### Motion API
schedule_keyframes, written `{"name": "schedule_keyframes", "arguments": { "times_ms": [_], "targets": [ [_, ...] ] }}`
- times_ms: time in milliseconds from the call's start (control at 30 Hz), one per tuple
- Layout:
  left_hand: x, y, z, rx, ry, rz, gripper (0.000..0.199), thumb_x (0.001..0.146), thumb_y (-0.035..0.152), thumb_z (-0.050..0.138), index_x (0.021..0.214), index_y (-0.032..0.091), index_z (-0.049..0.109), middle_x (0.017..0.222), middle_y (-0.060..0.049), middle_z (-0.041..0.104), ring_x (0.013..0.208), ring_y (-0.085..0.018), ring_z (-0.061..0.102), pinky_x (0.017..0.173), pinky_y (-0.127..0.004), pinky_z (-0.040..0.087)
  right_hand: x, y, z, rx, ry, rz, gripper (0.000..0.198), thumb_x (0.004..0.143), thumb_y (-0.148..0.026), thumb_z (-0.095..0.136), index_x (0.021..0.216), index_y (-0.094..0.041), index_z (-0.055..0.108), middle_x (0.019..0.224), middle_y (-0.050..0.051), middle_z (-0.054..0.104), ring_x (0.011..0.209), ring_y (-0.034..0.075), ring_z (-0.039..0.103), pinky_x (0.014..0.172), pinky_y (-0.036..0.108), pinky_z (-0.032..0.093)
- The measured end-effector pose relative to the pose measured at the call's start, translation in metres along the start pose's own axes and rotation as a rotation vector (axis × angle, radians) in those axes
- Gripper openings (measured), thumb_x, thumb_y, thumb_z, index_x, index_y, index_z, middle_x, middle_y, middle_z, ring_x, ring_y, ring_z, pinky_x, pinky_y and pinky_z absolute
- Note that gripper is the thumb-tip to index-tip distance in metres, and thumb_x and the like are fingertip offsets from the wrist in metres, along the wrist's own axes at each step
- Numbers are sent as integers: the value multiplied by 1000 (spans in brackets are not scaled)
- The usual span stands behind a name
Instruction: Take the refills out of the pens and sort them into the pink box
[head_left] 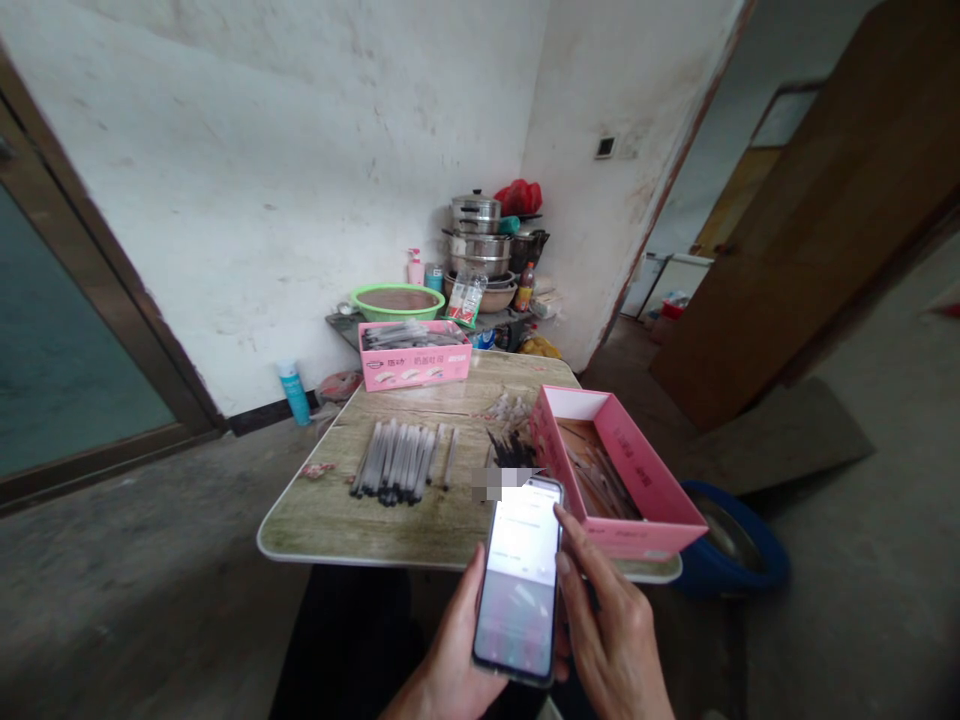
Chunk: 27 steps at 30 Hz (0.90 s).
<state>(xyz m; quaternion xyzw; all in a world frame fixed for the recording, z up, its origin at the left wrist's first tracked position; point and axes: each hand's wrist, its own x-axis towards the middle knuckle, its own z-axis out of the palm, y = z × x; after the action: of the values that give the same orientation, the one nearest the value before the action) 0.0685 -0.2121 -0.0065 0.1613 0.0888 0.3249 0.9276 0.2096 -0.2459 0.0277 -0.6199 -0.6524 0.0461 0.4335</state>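
Observation:
My left hand [459, 640] is closed around a smartphone [517, 610] with a lit screen, held in front of the table's near edge. My right hand [611, 620] is beside it, fingers apart, the index fingertip at the screen's upper right edge. Beyond the phone, a row of translucent pen-like tubes with dark ends [397, 462] lies on the table [330, 530]. Small black parts [511, 450] are heaped near the phone's top, and small clear pieces [510, 408] lie behind them. A pixelated patch hides part of the tabletop there.
An open pink box [630, 450] with thin tubes stands at the table's right edge. Another pink box [416, 370], full of pen-like pieces, sits at the back left. Behind are a green basin [397, 303] and stacked pots [478, 240]. A blue tub [742, 545] is on the floor, right.

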Motion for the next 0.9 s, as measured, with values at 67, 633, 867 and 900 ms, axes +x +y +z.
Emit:
{"name": "schedule_keyframes", "arguments": {
  "times_ms": [67, 633, 867, 900],
  "targets": [
    [0, 1, -1, 11, 28, -9, 81, 92, 65, 20, 111, 3, 68, 95, -19, 71, 73, -24, 67, 64, -35, 50, 0, 5, -2, -14, 36, 18, 42, 96, -30, 47, 138, -27, 50, 126, 3, 65, 108, 19, 66, 95, 30, 53],
    [-1, 3, 0, -7, 76, 8, 83, 91, 67, 22, 102, 0, 70, 91, -19, 70, 71, -23, 66, 65, -35, 50, -21, 16, 0, 8, 103, -41, 37, 94, -25, 53, 131, -28, 56, 123, 2, 67, 108, 17, 66, 96, 27, 53],
    [-2, -1, -2, -25, 30, -29, 78, 92, 65, 25, 114, 4, 68, 96, -20, 72, 76, -25, 67, 68, -35, 47, -16, 5, -4, -104, 97, -91, 39, 95, -26, 50, 133, -26, 54, 135, 5, 56, 125, 21, 54, 103, 33, 48],
    [-2, -2, -1, -52, 12, -25, 75, 92, 64, 25, 119, 6, 66, 100, -19, 72, 81, -26, 67, 71, -35, 47, -14, 3, -4, -115, 80, -90, 40, 95, -26, 48, 135, -26, 52, 139, 6, 52, 128, 22, 51, 104, 35, 46]
  ]
}}
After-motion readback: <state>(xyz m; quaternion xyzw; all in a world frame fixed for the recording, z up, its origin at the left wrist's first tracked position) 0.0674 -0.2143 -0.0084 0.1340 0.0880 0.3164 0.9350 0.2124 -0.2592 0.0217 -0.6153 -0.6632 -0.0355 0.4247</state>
